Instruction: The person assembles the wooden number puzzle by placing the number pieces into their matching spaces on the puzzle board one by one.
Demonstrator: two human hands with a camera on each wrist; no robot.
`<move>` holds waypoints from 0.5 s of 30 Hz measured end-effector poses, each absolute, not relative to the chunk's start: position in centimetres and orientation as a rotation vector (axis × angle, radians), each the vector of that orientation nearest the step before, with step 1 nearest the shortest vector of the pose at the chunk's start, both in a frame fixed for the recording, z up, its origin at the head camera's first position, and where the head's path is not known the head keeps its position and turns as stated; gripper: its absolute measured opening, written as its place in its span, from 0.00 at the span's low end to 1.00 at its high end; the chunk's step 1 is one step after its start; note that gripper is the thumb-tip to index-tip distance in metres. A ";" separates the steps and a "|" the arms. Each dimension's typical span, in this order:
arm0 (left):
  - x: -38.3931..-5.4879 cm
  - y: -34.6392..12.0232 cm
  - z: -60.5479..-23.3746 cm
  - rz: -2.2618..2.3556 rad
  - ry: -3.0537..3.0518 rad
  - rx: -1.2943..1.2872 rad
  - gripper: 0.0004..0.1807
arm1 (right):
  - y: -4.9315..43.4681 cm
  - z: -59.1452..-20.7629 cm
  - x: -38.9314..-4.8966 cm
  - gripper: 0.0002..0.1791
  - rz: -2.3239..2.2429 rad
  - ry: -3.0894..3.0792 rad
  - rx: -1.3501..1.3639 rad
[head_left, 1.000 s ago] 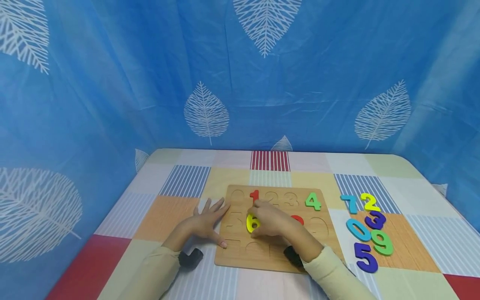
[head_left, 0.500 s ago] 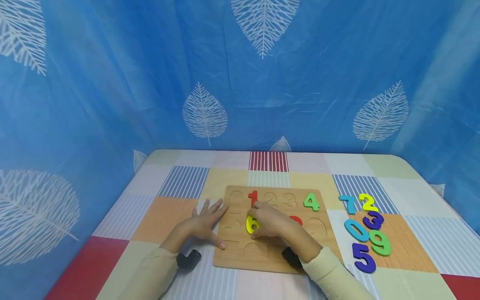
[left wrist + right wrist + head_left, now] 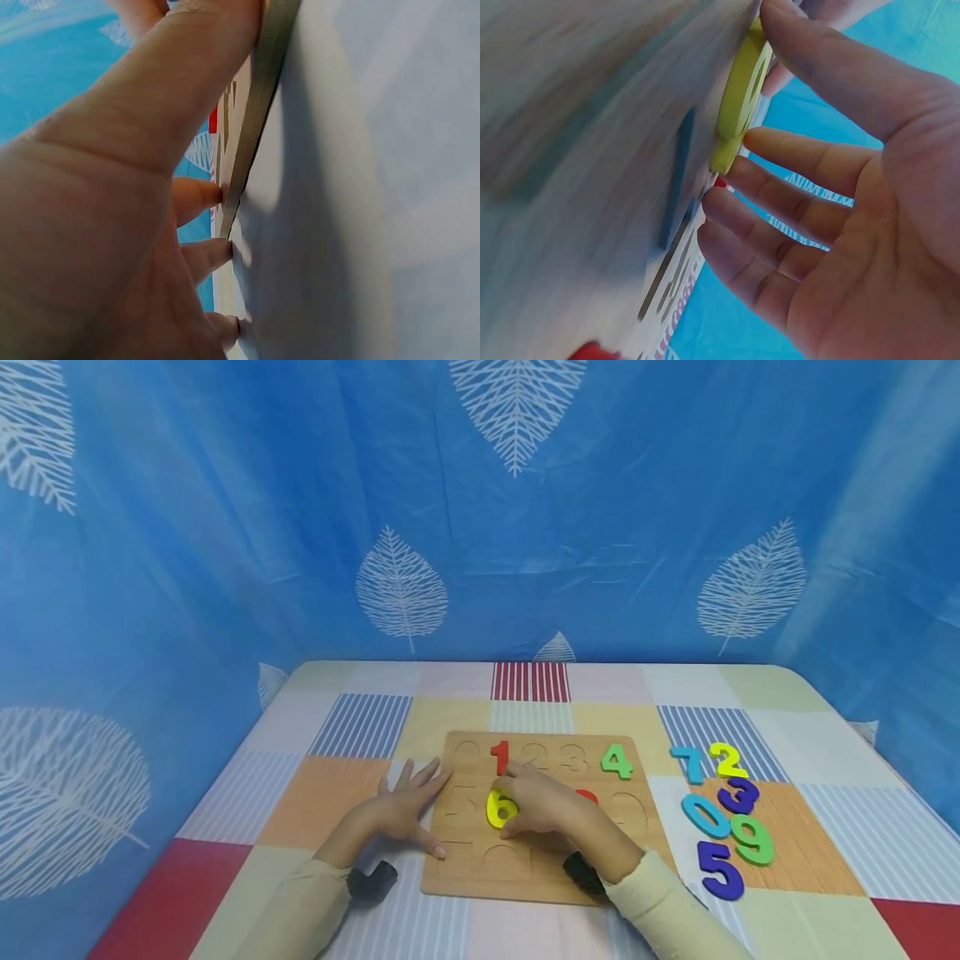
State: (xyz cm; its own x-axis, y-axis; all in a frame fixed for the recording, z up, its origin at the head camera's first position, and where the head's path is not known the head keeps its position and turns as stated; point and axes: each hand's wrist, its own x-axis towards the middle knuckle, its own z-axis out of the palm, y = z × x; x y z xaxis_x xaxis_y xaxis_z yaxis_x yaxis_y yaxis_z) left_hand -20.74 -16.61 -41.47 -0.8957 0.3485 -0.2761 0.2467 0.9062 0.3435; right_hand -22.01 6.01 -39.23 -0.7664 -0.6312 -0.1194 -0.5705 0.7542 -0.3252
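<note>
A wooden number puzzle board point(image 3: 465, 882) lies on the patterned tablecloth, with number-shaped recesses. My right hand point(image 3: 543, 803) pinches a yellow number 6 point(image 3: 492, 811) by its ends, thumb nearest me, fingers on the far end. In the right wrist view the yellow 6 point(image 3: 739, 101) stands slightly proud of the board's face. My left hand point(image 3: 399, 810) has its fingers spread, thumb and index fingertip touching the board's left edge. A red 1 point(image 3: 502, 760) and a green 4 point(image 3: 617, 763) sit in the top row. Behind my right hand a red piece point(image 3: 587, 795) is mostly hidden.
To the right of the board lie loose numbers: a light blue 7 point(image 3: 694, 768), yellow 2 point(image 3: 726, 764), purple 3 point(image 3: 742, 797), light blue 0 point(image 3: 691, 811), green 9 point(image 3: 761, 853) and purple 5 point(image 3: 731, 883). A blue leaf-patterned curtain point(image 3: 480, 568) hangs behind the table.
The head view has shifted slightly, moving everything a little to the left in the picture. Both hands keep almost the same places at the board, the right one still on the yellow 6.
</note>
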 end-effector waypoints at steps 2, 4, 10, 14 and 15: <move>-20.7 -16.7 -41.5 0.439 2.737 0.443 0.62 | 6.2 -39.3 -22.0 0.31 -0.408 2.724 -0.921; -20.7 -16.7 -41.6 0.449 2.736 0.445 0.62 | 6.4 -39.4 -22.1 0.32 -0.416 2.724 -0.906; -20.7 -16.7 -41.6 0.478 2.730 0.441 0.62 | 7.1 -39.5 -22.1 0.33 -0.442 2.733 -0.883; -20.7 -16.7 -41.6 0.488 2.732 0.445 0.62 | 7.6 -39.5 -22.0 0.33 -0.466 2.742 -0.872; -20.7 -16.7 -41.6 0.488 2.735 0.448 0.62 | 7.8 -39.4 -22.0 0.32 -0.467 2.746 -0.871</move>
